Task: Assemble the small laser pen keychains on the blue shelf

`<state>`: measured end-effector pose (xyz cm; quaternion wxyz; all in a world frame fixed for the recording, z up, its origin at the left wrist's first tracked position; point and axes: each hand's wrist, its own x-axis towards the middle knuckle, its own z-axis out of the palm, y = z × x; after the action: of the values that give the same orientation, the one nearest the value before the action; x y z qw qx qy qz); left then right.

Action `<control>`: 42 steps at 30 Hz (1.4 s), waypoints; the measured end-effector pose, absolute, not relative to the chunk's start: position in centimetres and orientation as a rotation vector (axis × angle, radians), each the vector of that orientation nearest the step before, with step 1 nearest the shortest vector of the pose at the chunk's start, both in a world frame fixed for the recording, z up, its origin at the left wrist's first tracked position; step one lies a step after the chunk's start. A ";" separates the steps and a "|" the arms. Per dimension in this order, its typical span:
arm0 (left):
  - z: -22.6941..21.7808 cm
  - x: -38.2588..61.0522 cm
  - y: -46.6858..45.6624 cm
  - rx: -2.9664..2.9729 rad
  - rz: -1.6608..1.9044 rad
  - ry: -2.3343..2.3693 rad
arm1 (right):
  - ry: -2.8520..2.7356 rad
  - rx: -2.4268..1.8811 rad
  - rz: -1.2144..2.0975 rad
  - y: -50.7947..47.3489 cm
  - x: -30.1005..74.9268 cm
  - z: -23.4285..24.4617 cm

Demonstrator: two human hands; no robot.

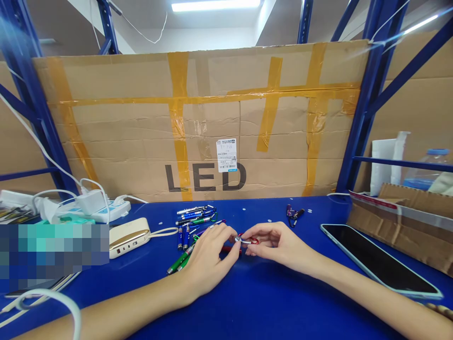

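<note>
My left hand pinches a small silver metal piece between thumb and forefinger. My right hand is closed on a red carabiner clip, which meets the silver piece between the hands. Partly hidden under the left fingers lies a red tube. Green pen-like metal tubes lie just left of my left hand. Behind them are several blue and silver tubes, some with clips. Farther right, small dark purple and black clipped pieces lie apart from both hands.
A cream power bank with a strap and a white power strip sit at left. On the right are a phone and an open cardboard box. A taped cardboard panel closes off the back of the blue table.
</note>
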<state>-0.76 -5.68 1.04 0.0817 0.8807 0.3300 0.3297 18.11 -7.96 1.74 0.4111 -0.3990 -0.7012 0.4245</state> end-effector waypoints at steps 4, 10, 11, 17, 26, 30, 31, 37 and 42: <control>1.0 -0.8 -5.6 2.612 0.983 0.988 | -1.753 -1.030 1.067 -7.7 18.3 1.6; 0.9 -0.9 -5.5 2.602 0.919 0.976 | -1.769 -1.013 1.068 -7.8 18.1 1.6; 0.9 -0.9 -5.5 2.606 0.904 0.961 | -1.788 -1.011 1.047 -7.9 18.0 1.6; 0.6 -0.8 -5.0 2.675 0.832 0.839 | -1.869 -1.006 0.919 -8.3 17.9 1.9; 0.6 -0.8 -5.1 2.704 0.903 0.955 | -1.975 -1.011 0.592 -8.0 18.0 1.9; 0.6 -0.8 -5.0 2.735 0.854 0.920 | -2.218 -0.927 0.208 -8.1 18.2 1.3; 0.6 -0.8 -5.0 2.737 0.840 0.915 | -2.273 -0.924 0.115 -8.2 18.2 1.3; 0.3 -0.7 -4.8 2.727 0.815 0.837 | -2.451 -0.948 -0.378 -8.7 17.6 1.5; 0.4 -0.7 -4.8 2.711 0.795 0.845 | -2.440 -0.842 -0.538 -8.5 17.5 1.6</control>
<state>-0.70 -4.84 0.38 0.0964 0.9150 0.2854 0.2683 17.53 -8.55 1.60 0.2499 -0.3093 -0.8960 -0.1976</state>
